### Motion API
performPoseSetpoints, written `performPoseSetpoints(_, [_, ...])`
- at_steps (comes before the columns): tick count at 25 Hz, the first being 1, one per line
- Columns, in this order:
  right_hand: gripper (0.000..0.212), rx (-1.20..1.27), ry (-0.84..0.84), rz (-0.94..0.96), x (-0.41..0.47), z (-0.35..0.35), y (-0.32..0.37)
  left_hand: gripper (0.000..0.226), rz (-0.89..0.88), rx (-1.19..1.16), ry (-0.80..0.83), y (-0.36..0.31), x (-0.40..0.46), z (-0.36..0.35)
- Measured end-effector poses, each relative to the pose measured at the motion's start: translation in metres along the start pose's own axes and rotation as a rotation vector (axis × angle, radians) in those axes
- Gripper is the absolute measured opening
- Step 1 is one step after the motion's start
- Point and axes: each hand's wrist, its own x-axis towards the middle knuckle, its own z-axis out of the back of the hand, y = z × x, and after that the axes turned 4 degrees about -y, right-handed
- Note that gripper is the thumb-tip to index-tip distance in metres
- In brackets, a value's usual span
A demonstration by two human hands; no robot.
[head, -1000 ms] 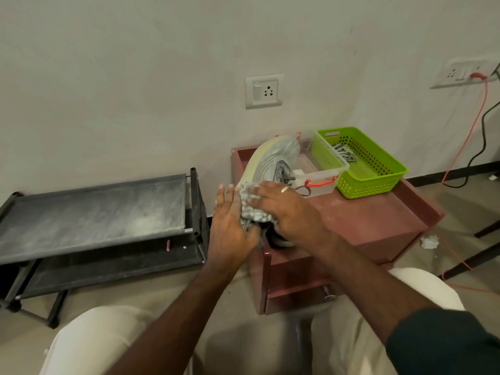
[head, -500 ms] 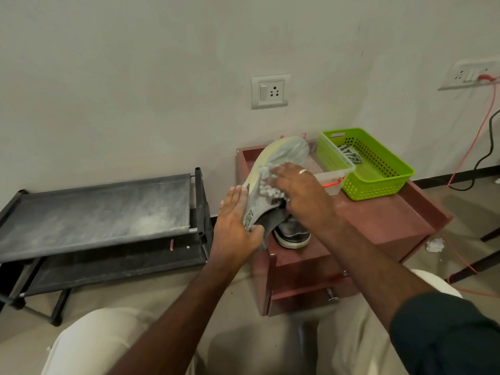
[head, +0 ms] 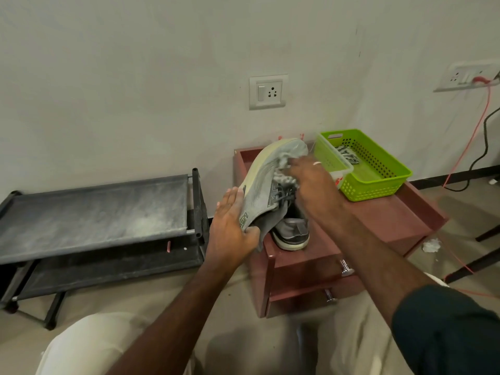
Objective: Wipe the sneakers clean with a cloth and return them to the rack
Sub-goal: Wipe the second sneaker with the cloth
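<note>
A: Leftmost, what's logged?

B: Black two-tier rack (head: 94,212), top shelf flat, dull and dusted with pale powder. Its left end is cut off by the frame edge. No shoes on it.

A: Then the left hand?

B: Left hand (head: 231,228) reaches forward from a bare forearm, palm against the heel end of a grey sneaker (head: 266,182), fingers curled round the collar, thumb below. Firm grasp. Sneaker is raised and tilted, toe up toward the wall, cream sole facing left, knit upper facing right.

A: Right hand?

B: Right hand (head: 311,177) comes in over the maroon cabinet (head: 392,215), fingers bunched tight on a pale nubbly cloth (head: 284,175) pressed to the upper near the toe. Ring on one finger. Dark sleeve at the elbow.

A: Anything obscured?

B: Most of the cloth is under the hand. A second sneaker (head: 293,234) stands on the cabinet top beneath the raised one; only its heel shows. Clear plastic box (head: 342,171) is half hidden behind the wrist.

A: Far right?

B: Lime perforated basket (head: 378,169), rectangular, at the cabinet's back corner, touching the clear box; patterned item inside, unreadable.
</note>
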Motion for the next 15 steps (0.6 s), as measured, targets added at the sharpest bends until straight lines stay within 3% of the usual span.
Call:
performPoseSetpoints(2, [0.052,0.096,-0.149,-0.182,0.005,0.015,-0.013,0.091,0.001,0.007,-0.008,0.000,0.000,0.000])
performPoseSetpoints(5, [0.060,0.197,-0.242,-0.090,-0.002,0.022,0.018,0.090,-0.002,0.009,-0.023,0.000,-0.001,-0.002])
performPoseSetpoints(11, [0.053,0.078,0.322,0.119,-0.026,-0.004,0.059,0.077,-0.020,-0.012,-0.050,0.006,-0.001,0.001])
performPoseSetpoints(13, [0.041,0.038,0.415,0.154,-0.027,0.012,0.055,0.077,-0.018,-0.003,-0.050,0.006,-0.002,0.004])
performPoseSetpoints(15, [0.031,0.251,0.349,-0.049,-0.022,0.027,0.050,0.079,-0.020,0.006,-0.049,0.006,-0.002,0.005])
